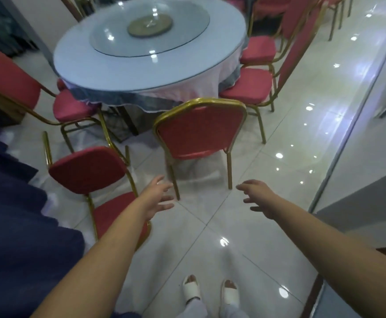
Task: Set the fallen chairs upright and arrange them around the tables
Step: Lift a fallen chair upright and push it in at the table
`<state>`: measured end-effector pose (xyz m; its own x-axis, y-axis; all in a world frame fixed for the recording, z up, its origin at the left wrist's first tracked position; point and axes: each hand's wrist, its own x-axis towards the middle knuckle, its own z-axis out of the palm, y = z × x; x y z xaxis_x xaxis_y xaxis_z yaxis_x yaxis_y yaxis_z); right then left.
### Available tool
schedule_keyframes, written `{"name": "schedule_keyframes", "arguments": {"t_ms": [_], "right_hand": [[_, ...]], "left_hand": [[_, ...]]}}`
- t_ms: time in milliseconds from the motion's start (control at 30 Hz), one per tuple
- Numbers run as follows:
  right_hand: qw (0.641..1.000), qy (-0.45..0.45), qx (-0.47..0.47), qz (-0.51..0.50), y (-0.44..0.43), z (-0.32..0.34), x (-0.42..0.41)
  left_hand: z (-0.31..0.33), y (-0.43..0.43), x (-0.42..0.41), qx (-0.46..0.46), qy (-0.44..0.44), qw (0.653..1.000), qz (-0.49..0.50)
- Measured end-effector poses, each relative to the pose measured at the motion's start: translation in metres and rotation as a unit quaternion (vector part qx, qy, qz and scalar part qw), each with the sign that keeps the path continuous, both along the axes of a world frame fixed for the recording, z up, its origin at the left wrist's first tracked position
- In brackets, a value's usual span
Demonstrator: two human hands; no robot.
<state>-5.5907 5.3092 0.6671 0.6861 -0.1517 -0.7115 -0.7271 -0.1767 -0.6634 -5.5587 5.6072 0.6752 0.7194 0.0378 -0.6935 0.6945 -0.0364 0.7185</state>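
Note:
A red chair with a gold frame (pixel 199 129) stands upright in front of me, its back toward me, tucked at the round table (pixel 77 72). A second red chair (pixel 88 168) lies fallen on the floor at my left, its seat facing up at me and its backrest under my left forearm. My left hand (pixel 157 200) is open, fingers spread, just below the upright chair's left rear leg and apart from it. My right hand (pixel 258 198) is open too, near the chair's right rear leg, touching nothing.
More red chairs stand around the table: one at the left (pixel 10 81), others at the right (pixel 249 86). A glass turntable (pixel 150 31) tops the table. A dark blue cloth (pixel 15 214) fills the left edge. A glass partition (pixel 359 134) runs along the right. Glossy tiled floor lies ahead.

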Motion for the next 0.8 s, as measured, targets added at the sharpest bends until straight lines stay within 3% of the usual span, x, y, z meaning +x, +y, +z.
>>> {"name": "schedule_keyframes", "arguments": {"t_ms": [167,467,800], "right_hand": [[0.997,0.006,-0.014,0.08,0.029,-0.006,-0.025],[0.971,-0.023,-0.038,0.236,0.143,-0.014,0.006],[0.952,0.02,-0.05,0.301,0.315,-0.048,0.028]], "left_hand": [[-0.015,0.045,-0.077,0.005,0.019,0.999,0.045],[-0.031,0.165,-0.176,0.045,0.058,0.98,0.183],[-0.073,0.314,-0.143,0.073,0.075,0.971,0.213]]}}
